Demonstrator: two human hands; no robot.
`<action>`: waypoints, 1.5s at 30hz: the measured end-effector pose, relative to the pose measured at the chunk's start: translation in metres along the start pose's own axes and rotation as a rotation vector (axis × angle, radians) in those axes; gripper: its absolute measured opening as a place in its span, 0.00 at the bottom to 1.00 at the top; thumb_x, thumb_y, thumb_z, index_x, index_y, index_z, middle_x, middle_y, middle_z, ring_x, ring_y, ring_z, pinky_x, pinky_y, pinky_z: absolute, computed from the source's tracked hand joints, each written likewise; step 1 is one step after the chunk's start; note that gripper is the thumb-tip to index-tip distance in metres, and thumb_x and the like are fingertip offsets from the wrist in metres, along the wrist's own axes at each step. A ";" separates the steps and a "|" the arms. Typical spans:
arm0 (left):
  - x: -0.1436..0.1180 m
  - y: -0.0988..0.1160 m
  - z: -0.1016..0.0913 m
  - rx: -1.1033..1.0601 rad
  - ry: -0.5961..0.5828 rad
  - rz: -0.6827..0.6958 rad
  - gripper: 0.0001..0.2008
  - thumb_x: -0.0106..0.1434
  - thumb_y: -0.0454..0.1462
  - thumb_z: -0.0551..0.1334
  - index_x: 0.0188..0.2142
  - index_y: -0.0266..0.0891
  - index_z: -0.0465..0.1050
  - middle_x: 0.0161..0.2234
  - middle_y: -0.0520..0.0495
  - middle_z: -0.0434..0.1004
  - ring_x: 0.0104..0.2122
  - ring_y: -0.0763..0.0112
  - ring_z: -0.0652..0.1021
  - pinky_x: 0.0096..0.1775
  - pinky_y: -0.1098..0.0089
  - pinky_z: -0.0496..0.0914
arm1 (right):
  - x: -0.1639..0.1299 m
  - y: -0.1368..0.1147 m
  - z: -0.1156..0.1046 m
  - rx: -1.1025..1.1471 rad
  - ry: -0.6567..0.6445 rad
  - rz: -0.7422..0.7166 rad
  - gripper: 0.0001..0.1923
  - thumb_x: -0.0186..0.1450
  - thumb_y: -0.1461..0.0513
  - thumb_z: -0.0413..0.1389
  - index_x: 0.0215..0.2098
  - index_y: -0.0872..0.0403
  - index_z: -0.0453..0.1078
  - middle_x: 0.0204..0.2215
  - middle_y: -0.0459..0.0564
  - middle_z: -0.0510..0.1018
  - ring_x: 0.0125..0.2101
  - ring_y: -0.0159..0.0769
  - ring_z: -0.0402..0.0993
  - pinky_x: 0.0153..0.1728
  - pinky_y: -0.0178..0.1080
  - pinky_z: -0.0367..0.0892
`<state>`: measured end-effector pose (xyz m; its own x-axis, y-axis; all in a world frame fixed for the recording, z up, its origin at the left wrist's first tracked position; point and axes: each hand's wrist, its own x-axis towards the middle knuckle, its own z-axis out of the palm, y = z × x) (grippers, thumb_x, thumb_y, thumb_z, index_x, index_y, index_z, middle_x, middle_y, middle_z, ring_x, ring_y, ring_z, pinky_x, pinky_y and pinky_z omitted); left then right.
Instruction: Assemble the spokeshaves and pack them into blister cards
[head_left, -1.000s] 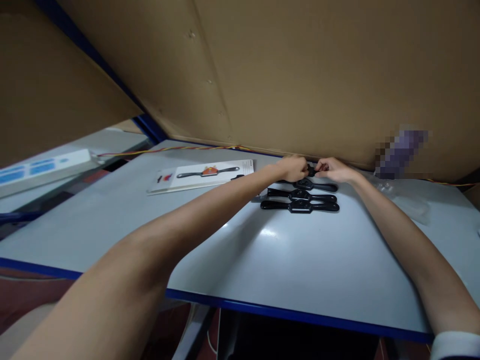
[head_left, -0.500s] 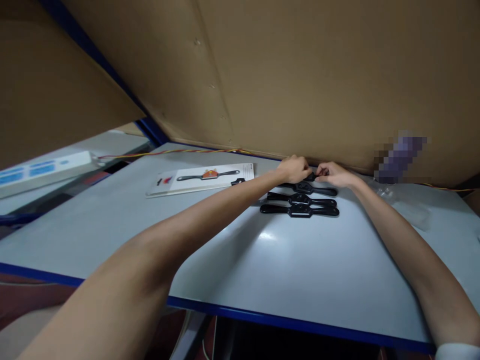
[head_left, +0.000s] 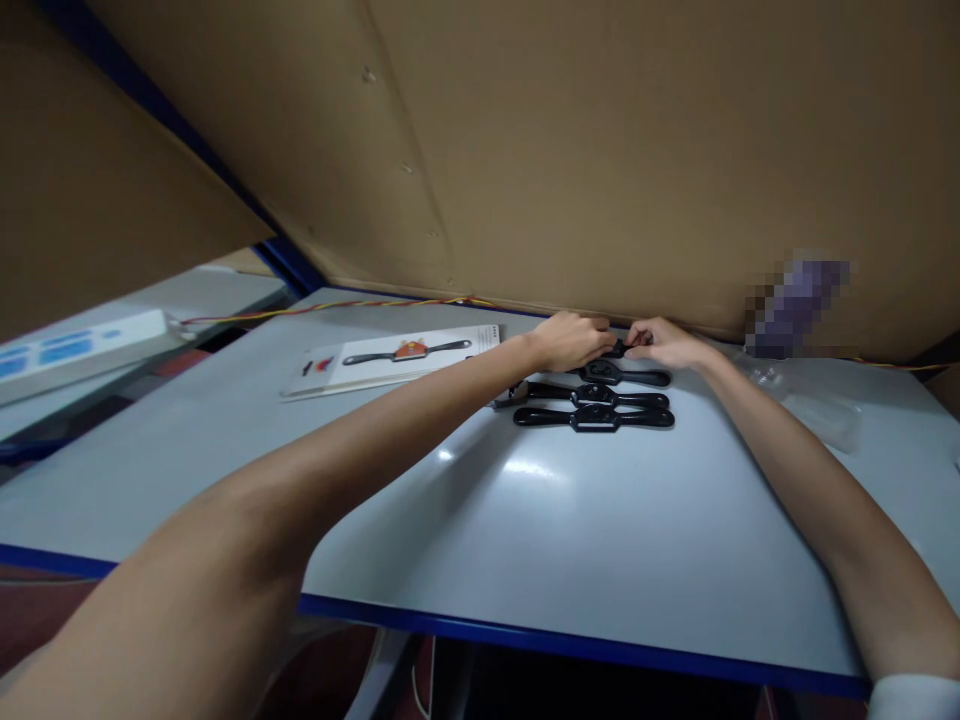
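Several black spokeshaves lie one behind another across the table. The nearest spokeshave [head_left: 596, 418] shows its whole length, with a second spokeshave [head_left: 596, 395] and a third spokeshave [head_left: 600, 372] behind it. At the back of the row, both hands are closed around the farthest spokeshave [head_left: 618, 349], which is mostly hidden by them. My left hand [head_left: 574, 340] covers its left part with the fingers bent down over it. My right hand [head_left: 661, 343] pinches its right end with thumb and fingers.
Left of the row lie white printed cards [head_left: 420, 358] picturing a spokeshave. Clear plastic bags [head_left: 821, 415] are on the right. A cardboard wall [head_left: 562, 150] rises behind the table [head_left: 525, 540]. A power strip [head_left: 82, 345] sits far left, its twisted cable running along the back edge.
The view has shifted slightly. My left hand has moved a little left and lies flatter over the farthest spokeshave. My right hand stays at its right end; the other spokeshaves have not moved.
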<state>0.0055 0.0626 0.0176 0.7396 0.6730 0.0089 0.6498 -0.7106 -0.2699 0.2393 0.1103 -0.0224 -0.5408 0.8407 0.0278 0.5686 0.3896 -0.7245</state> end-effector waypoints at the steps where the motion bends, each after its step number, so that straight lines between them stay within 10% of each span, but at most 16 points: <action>1: 0.000 0.000 -0.002 -0.007 -0.002 -0.003 0.20 0.79 0.41 0.49 0.57 0.44 0.78 0.54 0.38 0.80 0.51 0.55 0.82 0.46 0.63 0.71 | 0.000 0.000 0.000 -0.001 0.004 0.000 0.07 0.57 0.60 0.67 0.32 0.52 0.74 0.27 0.45 0.76 0.32 0.37 0.71 0.37 0.40 0.67; 14: -0.007 -0.004 -0.002 -0.003 0.002 -0.071 0.20 0.75 0.42 0.52 0.54 0.39 0.81 0.56 0.35 0.74 0.50 0.51 0.81 0.43 0.60 0.72 | 0.000 -0.001 0.000 0.008 0.004 0.006 0.08 0.57 0.59 0.67 0.32 0.52 0.75 0.28 0.46 0.78 0.33 0.37 0.73 0.37 0.40 0.67; 20: -0.002 -0.003 -0.008 -0.057 -0.005 -0.012 0.24 0.74 0.39 0.54 0.67 0.54 0.72 0.57 0.41 0.73 0.54 0.55 0.80 0.46 0.63 0.72 | 0.000 -0.002 0.001 0.015 0.000 0.005 0.07 0.57 0.60 0.67 0.31 0.51 0.74 0.27 0.45 0.78 0.32 0.37 0.72 0.36 0.40 0.67; 29: -0.010 -0.011 0.003 0.029 0.077 -0.021 0.21 0.76 0.43 0.52 0.59 0.41 0.78 0.53 0.35 0.78 0.52 0.52 0.80 0.46 0.60 0.73 | -0.001 -0.005 0.003 0.017 0.006 0.010 0.07 0.59 0.61 0.68 0.32 0.51 0.74 0.27 0.45 0.77 0.31 0.37 0.72 0.37 0.41 0.68; 45: 0.013 0.020 -0.013 -0.083 -0.029 -0.406 0.25 0.76 0.48 0.53 0.56 0.31 0.77 0.53 0.28 0.82 0.52 0.46 0.82 0.48 0.59 0.72 | 0.000 -0.003 0.002 0.005 0.018 -0.003 0.08 0.56 0.59 0.67 0.31 0.52 0.75 0.27 0.45 0.77 0.32 0.37 0.72 0.36 0.40 0.67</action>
<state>0.0303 0.0540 0.0251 0.4156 0.9068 0.0710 0.9006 -0.3993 -0.1718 0.2360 0.1087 -0.0213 -0.5314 0.8461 0.0425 0.5638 0.3907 -0.7276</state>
